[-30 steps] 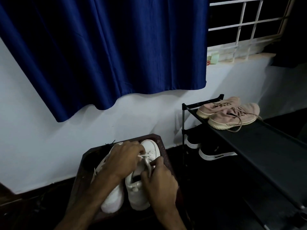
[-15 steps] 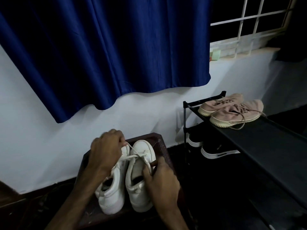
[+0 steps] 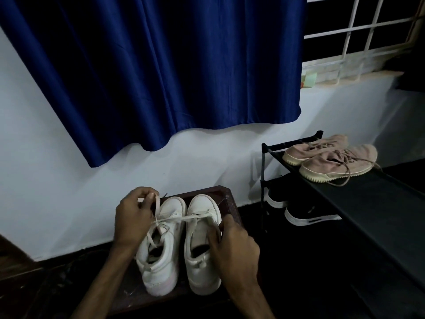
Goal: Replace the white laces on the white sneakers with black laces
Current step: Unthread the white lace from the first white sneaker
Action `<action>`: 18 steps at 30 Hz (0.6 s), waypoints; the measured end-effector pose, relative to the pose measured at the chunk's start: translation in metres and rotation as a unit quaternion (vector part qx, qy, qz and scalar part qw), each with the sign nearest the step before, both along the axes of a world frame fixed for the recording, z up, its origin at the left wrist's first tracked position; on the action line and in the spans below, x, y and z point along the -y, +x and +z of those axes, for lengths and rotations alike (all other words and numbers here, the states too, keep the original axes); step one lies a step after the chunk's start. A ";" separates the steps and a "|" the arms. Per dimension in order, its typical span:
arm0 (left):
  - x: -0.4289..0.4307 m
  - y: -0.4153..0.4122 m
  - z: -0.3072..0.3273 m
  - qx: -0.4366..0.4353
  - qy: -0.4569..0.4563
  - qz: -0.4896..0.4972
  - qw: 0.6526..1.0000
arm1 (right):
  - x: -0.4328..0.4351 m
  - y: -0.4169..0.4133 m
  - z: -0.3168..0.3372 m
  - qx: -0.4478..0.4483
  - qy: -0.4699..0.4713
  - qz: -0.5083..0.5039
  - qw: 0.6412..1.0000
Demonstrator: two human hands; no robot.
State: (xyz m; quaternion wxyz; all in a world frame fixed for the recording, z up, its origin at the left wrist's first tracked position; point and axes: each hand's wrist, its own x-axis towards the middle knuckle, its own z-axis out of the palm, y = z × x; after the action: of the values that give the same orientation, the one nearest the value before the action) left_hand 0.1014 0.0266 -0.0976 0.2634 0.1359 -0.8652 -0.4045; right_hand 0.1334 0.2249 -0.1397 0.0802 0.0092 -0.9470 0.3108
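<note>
Two white sneakers stand side by side on a dark wooden stool [image 3: 226,199], toes toward the wall. My left hand [image 3: 132,217] pinches a white lace [image 3: 184,218] and holds it out to the left, above the left sneaker [image 3: 161,261]. The lace runs taut from the front eyelets of the right sneaker [image 3: 201,256] across to that hand. My right hand [image 3: 234,245] grips the right sneaker's side near its opening. A thin black strand [image 3: 163,196] shows behind the left hand; I cannot tell whether it is a black lace.
A black shoe rack [image 3: 368,203] stands to the right with a pink pair of sneakers [image 3: 331,160] on top and black shoes [image 3: 308,215] below. A blue curtain [image 3: 161,65] hangs over the white wall. The floor around the stool is dark.
My left hand has pulled the white lace out of the right sneaker, moving left and away from the shoe. The right hand stays on the right sneaker.
</note>
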 end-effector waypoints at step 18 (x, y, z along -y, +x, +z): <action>-0.047 0.055 -0.011 0.186 -0.355 -0.055 0.915 | 0.014 -0.097 0.027 0.017 0.141 0.288 0.947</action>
State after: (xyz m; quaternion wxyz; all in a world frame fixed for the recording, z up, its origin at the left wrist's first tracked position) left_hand 0.1563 0.0738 -0.1090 0.1062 0.0580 -0.9913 -0.0522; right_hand 0.0361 0.2107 -0.1125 -0.0314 0.2873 -0.9395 0.1840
